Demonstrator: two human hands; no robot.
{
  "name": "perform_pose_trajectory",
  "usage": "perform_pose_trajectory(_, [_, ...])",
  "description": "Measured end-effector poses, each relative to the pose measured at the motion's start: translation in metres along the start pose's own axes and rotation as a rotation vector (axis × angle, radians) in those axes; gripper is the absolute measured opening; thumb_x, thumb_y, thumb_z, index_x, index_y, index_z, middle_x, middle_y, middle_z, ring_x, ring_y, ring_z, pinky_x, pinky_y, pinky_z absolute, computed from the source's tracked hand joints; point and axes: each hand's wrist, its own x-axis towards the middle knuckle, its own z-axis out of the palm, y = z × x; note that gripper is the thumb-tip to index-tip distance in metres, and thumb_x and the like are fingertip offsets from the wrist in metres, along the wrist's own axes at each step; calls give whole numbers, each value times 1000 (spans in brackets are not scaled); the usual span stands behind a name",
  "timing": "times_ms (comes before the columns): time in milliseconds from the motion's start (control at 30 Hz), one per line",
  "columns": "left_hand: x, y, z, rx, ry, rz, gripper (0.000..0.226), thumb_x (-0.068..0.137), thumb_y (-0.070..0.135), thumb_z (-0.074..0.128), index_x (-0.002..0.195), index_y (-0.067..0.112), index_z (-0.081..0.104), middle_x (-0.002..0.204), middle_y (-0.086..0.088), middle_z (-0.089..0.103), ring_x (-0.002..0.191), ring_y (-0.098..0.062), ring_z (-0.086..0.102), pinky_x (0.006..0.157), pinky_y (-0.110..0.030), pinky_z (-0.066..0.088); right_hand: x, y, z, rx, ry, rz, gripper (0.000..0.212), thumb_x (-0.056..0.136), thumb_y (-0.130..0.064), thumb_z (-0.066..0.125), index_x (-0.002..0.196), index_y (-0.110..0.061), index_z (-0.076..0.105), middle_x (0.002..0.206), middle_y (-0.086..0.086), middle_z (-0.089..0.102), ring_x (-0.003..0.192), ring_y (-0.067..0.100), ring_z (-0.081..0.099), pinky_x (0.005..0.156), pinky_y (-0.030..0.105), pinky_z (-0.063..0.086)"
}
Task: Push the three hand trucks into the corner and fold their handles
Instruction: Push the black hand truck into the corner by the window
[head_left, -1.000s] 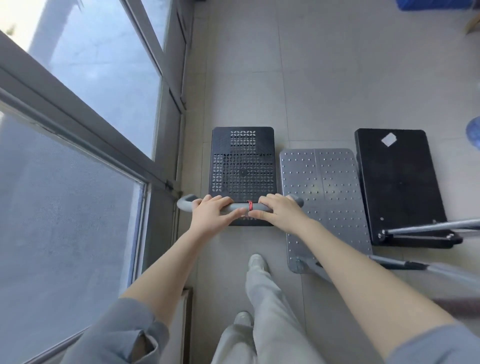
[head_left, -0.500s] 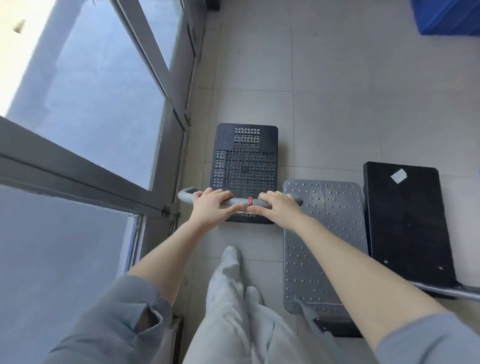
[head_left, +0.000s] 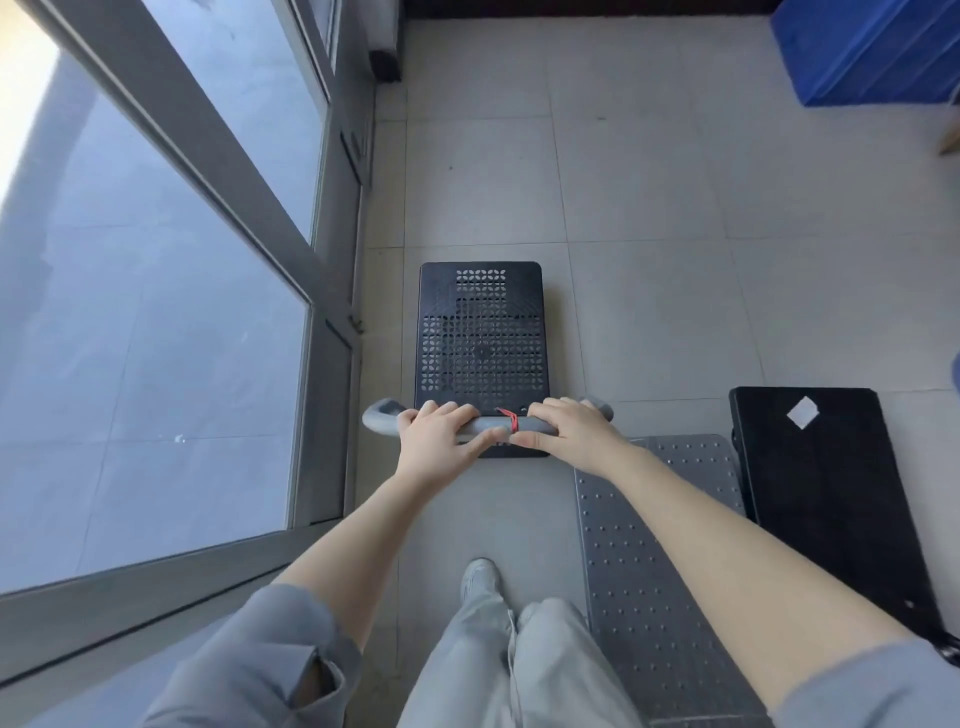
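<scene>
A hand truck with a black perforated deck (head_left: 482, 332) stands on the tiled floor beside the window wall. Its grey handle bar (head_left: 378, 420), upright, carries a red band near the middle. My left hand (head_left: 435, 436) grips the bar left of the band, and my right hand (head_left: 571, 428) grips it on the right. A second hand truck with a grey studded deck (head_left: 644, 561) lies behind and to the right, under my right forearm. The third hand truck, with a plain black deck (head_left: 826, 499) and a white sticker, sits further right; neither of these two shows its handle.
A glass window wall with grey frames (head_left: 332, 374) runs along the left. A dark wall base (head_left: 571, 8) closes the far end, forming the corner. A blue crate (head_left: 867, 47) stands at the far right. My legs and one shoe (head_left: 480, 577) are below the handle.
The perforated truck has rolled forward along the window wall, away from the other two, which now lie behind it. Both hands keep the same grip on the bar.
</scene>
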Motion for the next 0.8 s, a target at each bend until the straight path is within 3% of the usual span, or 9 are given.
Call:
perform_pose_trajectory(233, [108,-12,-36,-1,20,-11,66,70,79,23,83,25,58,80,10,57,88,-18,46,78,-33,23,99,17,-65,-4,0,4,49,86,-64,45,88,-16,53,80,-4,48,88,20,47,83,40,33])
perform_pose_trajectory(433, [206,-36,-72,30,28,-3,74,68,84,21,88,25,61,83,8,62,90,-19,50,78,-33,24,184,16,-119,25,28,-7,39,86,-60,48,75,-24,41,72,-9,39,83,17,41,82,38,31])
perform_pose_trajectory(533, [250,-46,-92,8,25,5,88,62,91,8,89,27,62,85,9,62,91,-18,51,77,-32,22,223,17,-142,29,9,-2,40,87,-61,47,67,-29,33,67,-12,34,82,16,39,82,39,32])
perform_pose_trajectory(600, [282,-49,-104,-6,19,9,92,59,93,5,89,26,62,87,9,63,91,-18,50,78,-32,20,249,21,-161,20,6,11,40,88,-61,46,71,-25,39,68,-12,35,83,17,39,84,40,34])
perform_pose_trajectory(700, [334,-45,-123,1,-8,11,85,59,90,16,89,25,61,88,9,62,92,-18,48,79,-32,22,290,31,-196,25,-13,48,47,89,-60,45,91,-14,52,78,-8,44,87,17,42,88,41,35])
perform_pose_trajectory(800, [389,-43,-138,-6,-29,9,76,64,82,20,89,24,61,89,7,62,93,-20,47,84,-36,27,329,47,-232,28,-18,49,43,88,-60,45,79,-18,43,71,-10,40,86,19,44,86,40,34])
